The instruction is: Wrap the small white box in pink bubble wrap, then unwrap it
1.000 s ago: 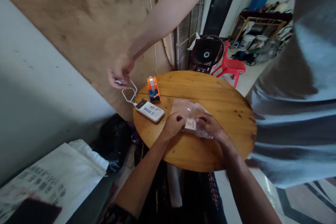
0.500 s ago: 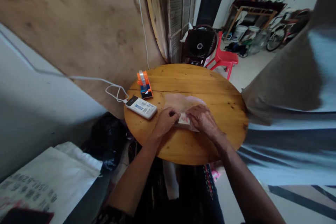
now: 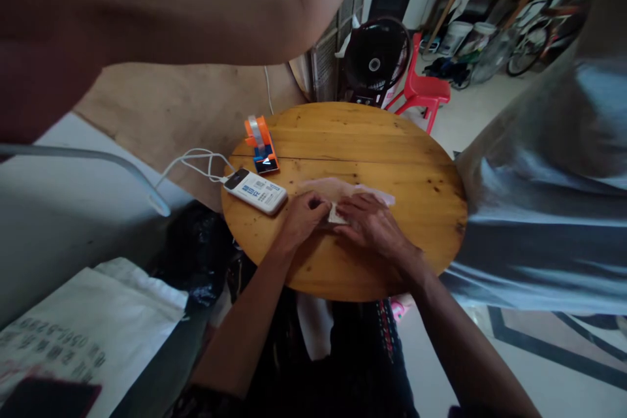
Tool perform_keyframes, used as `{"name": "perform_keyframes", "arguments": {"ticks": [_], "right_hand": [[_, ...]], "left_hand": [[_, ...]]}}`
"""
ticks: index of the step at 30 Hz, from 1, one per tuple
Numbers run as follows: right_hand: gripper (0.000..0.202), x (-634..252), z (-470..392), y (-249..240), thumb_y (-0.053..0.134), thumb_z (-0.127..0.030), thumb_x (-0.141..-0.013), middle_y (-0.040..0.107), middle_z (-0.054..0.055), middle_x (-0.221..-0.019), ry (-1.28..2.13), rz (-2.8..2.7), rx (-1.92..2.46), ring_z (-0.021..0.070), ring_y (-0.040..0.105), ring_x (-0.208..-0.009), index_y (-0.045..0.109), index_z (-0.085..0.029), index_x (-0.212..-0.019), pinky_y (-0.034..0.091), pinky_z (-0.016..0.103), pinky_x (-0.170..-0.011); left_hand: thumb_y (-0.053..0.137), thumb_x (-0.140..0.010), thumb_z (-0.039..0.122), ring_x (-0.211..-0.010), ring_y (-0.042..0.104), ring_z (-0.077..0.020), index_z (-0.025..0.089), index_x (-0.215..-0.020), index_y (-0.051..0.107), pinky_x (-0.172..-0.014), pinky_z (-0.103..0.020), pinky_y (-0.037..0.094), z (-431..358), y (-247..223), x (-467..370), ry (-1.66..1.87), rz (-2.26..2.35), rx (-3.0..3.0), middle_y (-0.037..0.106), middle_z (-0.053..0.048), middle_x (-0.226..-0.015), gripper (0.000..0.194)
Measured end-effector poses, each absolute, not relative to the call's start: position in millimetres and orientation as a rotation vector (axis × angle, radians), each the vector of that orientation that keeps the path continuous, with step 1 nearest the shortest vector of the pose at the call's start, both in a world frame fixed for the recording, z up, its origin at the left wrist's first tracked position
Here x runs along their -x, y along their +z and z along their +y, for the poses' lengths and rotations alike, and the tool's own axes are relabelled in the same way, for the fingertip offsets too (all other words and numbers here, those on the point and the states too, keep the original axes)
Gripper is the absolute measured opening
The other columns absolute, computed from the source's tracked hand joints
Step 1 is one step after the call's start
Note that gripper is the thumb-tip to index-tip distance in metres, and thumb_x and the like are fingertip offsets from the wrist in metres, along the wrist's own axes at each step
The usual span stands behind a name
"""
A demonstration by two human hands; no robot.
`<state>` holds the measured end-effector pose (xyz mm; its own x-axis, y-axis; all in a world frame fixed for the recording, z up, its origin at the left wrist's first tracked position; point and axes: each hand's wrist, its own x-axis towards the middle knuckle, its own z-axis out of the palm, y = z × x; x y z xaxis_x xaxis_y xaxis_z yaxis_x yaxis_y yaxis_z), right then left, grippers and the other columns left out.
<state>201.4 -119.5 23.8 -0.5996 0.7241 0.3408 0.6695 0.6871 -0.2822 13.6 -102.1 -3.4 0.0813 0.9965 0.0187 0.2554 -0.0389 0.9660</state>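
Observation:
My left hand (image 3: 307, 215) is closed, its thumb and fingers pinched together at the left edge of a small whitish piece (image 3: 336, 214) with faint print. What the pinch holds is too small to make out. My right hand (image 3: 368, 219) lies over the right part of that piece, its fingers stretched out and pressed down. A thin pinkish see-through sheet (image 3: 385, 196) spreads beneath and behind both hands. All of this rests on a round wooden table (image 3: 343, 274).
On the table's left are a white phone-shaped device (image 3: 257, 192) with a cable and an orange-and-blue tape dispenser (image 3: 262, 144). Another person's bare arm (image 3: 196, 6) reaches across the upper left. Beyond stand a black fan (image 3: 375, 65) and a red chair (image 3: 425, 88); grey cloth (image 3: 529, 209) hangs right.
The other person's arm has come much farther into view from the top left. My right hand has flattened and slid left over the whitish piece. My left hand stays pinched.

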Motion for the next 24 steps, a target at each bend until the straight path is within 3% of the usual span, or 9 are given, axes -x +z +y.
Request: {"name": "perform_keyframes", "arguments": {"ticks": [4,11,19,24], "right_hand": [[0.026,-204,-122,21,0.056,-0.028,-0.091,0.062,0.012,-0.123,0.285,-2.455,1.127,0.0251,0.057,-0.115,0.062,-0.019,-0.115,0.046,0.041,-0.098],[0.018,-203,-111,23,0.062,-0.029,-0.086,0.067,0.011,-0.104,0.281,-2.447,1.065,0.0262,0.060,-0.100,0.067,-0.017,-0.098,0.047,0.042,-0.093],[0.017,-204,-103,26,0.064,-0.031,-0.085,0.065,0.009,-0.102,0.412,-2.438,1.049,0.0237,0.058,-0.100,0.067,-0.019,-0.096,0.047,0.038,-0.089],[0.016,-205,-100,29,0.066,-0.030,-0.083,0.066,0.009,-0.100,0.452,-2.427,1.022,0.0232,0.058,-0.098,0.067,-0.019,-0.094,0.045,0.040,-0.090]], "left_hand": [[0.058,-0.078,0.032,-0.065,0.052,-0.0124,0.016,-0.073,0.061,-0.060,-0.024,0.039,-105,-2,-10,1.029,1.346,-1.475,0.059,0.001,-0.068,0.017],[0.056,-0.080,0.032,-0.070,0.054,-0.0157,0.016,-0.075,0.062,-0.065,-0.026,0.040,-115,10,5,0.936,1.581,-1.607,0.061,-0.001,-0.072,0.018],[0.056,-0.083,0.035,-0.087,0.055,-0.0208,0.017,-0.073,0.061,-0.082,-0.032,0.043,-126,8,18,0.823,1.898,-1.842,0.059,-0.006,-0.089,0.021],[0.053,-0.085,0.039,-0.083,0.059,-0.0238,0.019,-0.077,0.062,-0.074,-0.032,0.043,-137,12,18,0.662,1.968,-1.898,0.061,-0.008,-0.085,0.024]]}}
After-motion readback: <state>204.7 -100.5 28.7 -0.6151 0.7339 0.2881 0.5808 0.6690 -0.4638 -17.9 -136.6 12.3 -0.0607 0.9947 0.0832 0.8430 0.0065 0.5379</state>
